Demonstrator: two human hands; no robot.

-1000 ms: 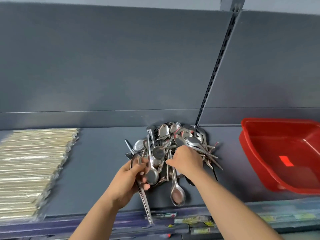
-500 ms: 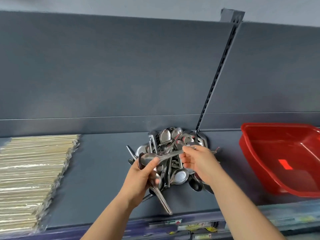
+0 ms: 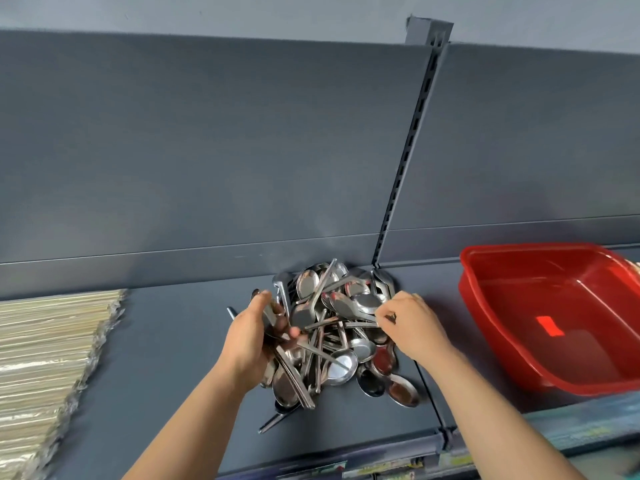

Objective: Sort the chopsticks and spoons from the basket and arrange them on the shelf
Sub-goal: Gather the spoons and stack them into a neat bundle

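A loose heap of metal spoons [image 3: 337, 327] lies on the dark grey shelf [image 3: 173, 358], against its back panel. My left hand [image 3: 251, 337] is closed around a bundle of several spoons at the heap's left side, their handles pointing down toward me. My right hand [image 3: 412, 327] pinches the handle of one spoon at the heap's right side. Wrapped chopsticks [image 3: 45, 368] lie in a wide stack at the far left of the shelf. The red basket [image 3: 498, 327] stands on the shelf at the right, with nothing visible inside.
A slotted upright [image 3: 405, 161] splits the back panel above the heap. The shelf's front edge carries a price rail with labels [image 3: 381, 469]. Bare shelf lies between the chopsticks and the spoons.
The right hand left the spoon it passed to the left hand and moved right onto another spoon handle. The left hand's bundle shifted slightly up and left.
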